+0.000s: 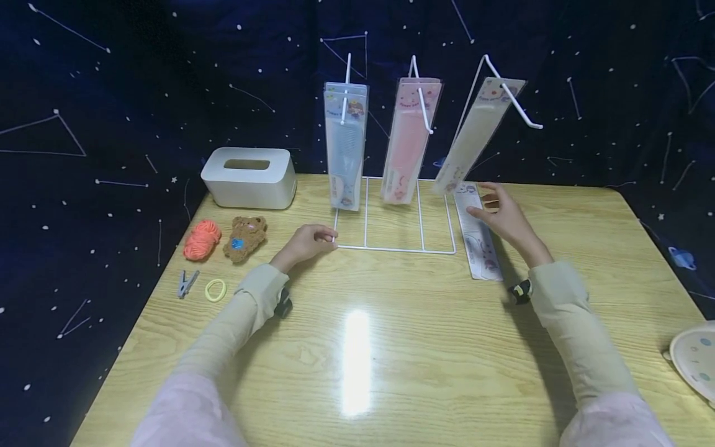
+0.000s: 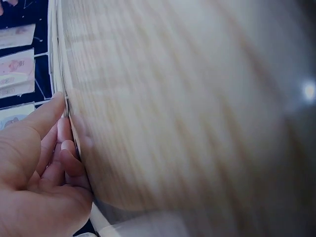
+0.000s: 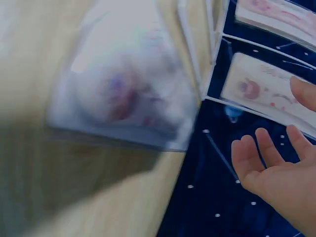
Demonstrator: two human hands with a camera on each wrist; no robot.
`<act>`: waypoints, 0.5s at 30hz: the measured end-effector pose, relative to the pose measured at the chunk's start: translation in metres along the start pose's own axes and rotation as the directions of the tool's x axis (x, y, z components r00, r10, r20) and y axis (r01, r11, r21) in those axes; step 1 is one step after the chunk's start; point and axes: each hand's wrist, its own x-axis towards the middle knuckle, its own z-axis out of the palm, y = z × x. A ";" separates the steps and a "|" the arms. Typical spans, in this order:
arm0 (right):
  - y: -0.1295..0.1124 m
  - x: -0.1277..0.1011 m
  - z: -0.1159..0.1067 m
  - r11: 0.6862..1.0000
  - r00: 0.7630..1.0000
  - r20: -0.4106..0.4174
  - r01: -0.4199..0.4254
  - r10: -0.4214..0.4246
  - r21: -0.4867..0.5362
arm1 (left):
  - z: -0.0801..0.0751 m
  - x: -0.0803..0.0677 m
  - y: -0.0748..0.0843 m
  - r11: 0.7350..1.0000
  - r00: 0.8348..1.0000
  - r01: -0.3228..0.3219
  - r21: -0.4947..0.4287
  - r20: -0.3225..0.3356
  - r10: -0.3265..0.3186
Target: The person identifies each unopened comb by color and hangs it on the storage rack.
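Note:
A white wire rack [image 1: 393,249] stands on the wooden table [image 1: 357,347]. From its three hooks hang a blue comb pack [image 1: 345,149], a pink comb pack [image 1: 408,143] and a cream comb pack [image 1: 475,136], which is tilted out to the right. Another clear comb pack [image 1: 479,248] lies flat beside the rack's base, blurred in the right wrist view [image 3: 128,94]. My left hand [image 1: 310,241] pinches the base's front left corner, its thumb [image 2: 44,116] along the wire. My right hand [image 1: 503,217] hovers with spread fingers [image 3: 269,148] over the flat pack, holding nothing.
A white tissue box [image 1: 249,177] sits at the back left. In front of it lie orange yarn [image 1: 202,239], a brown bear plush [image 1: 244,237], a grey clip [image 1: 187,283] and a yellow hair tie [image 1: 215,290]. A plate [image 1: 695,360] pokes in at the right edge.

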 end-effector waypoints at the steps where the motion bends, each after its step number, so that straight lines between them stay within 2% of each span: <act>1: 0.003 -0.001 0.002 1.000 1.000 0.024 -0.008 0.009 -0.025 | 0.000 0.000 0.001 1.000 1.000 0.000 -0.002 -0.001 0.000; 4: 0.013 -0.003 0.006 0.990 0.993 0.116 -0.012 0.029 -0.139 | 0.000 -0.001 0.001 1.000 1.000 -0.006 -0.001 -0.004 0.006; 8: 0.024 -0.008 0.010 0.951 0.973 0.224 0.014 0.058 -0.308 | 0.000 0.000 0.000 1.000 1.000 -0.008 -0.003 -0.003 0.008; 11: 0.031 -0.010 0.013 0.926 0.968 0.241 0.031 0.065 -0.376 | 0.001 0.000 -0.001 1.000 1.000 -0.006 -0.003 0.000 0.006; 15: 0.032 -0.011 0.014 0.929 0.969 0.223 -0.016 0.106 -0.371 | 0.001 0.000 0.000 1.000 1.000 -0.002 -0.001 -0.005 0.002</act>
